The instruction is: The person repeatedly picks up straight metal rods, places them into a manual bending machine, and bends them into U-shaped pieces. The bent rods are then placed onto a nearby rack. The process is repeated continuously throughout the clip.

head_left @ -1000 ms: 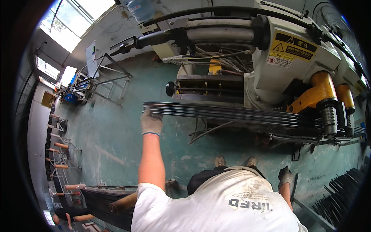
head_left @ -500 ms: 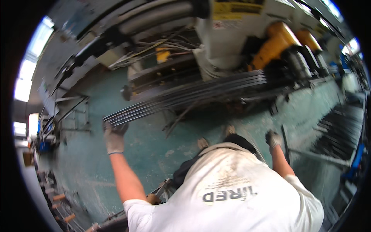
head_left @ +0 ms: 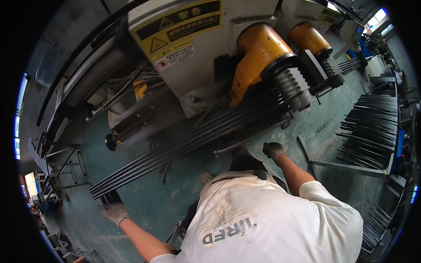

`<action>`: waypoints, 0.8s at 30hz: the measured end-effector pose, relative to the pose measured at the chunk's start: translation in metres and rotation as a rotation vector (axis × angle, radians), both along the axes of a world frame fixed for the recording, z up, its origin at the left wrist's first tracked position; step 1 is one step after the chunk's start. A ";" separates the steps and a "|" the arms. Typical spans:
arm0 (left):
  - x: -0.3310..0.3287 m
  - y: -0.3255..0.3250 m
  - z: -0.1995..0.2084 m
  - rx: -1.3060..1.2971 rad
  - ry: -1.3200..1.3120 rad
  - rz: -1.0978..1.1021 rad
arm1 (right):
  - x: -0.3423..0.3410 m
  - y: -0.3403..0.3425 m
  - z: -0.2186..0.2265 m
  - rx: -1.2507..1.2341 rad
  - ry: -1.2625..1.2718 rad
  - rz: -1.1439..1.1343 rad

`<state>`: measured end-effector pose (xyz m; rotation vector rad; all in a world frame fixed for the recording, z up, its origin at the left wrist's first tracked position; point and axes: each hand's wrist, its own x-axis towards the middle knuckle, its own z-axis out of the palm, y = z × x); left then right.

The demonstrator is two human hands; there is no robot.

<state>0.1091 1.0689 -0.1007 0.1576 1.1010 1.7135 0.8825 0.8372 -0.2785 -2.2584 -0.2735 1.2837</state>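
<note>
Several long dark metal bars lie side by side, slanting from the lower left up into a machine's rollers. My left hand, in a pale glove with dark fingers, is at their near left end. Its fingers go under the bars and are partly hidden; it appears to hold them. My right hand, gloved and curled into a fist, hovers below the rollers, apart from the bars. Nothing shows in it. The ridged metal roller sits over the bars' far part beneath an orange housing.
A white machine body with a yellow warning label stands ahead. To the right, a metal rack carries many dark bars. A metal frame stand stands at the left on the green floor.
My view has swung rightward and the machine looks nearer. The bars' left end and my left hand now appear lower and farther left. My right fist appears nearer the machine.
</note>
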 end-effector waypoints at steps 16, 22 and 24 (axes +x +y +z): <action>0.269 -0.052 -0.137 -0.134 0.046 -0.831 | 0.162 0.005 -0.050 -0.002 -0.161 0.035; 0.312 -0.028 -0.067 -0.152 -0.219 -0.779 | 0.099 -0.029 -0.014 0.007 -0.101 -0.025; 0.327 -0.039 -0.061 -0.094 -0.265 -0.830 | 0.073 -0.046 0.003 0.032 -0.105 -0.072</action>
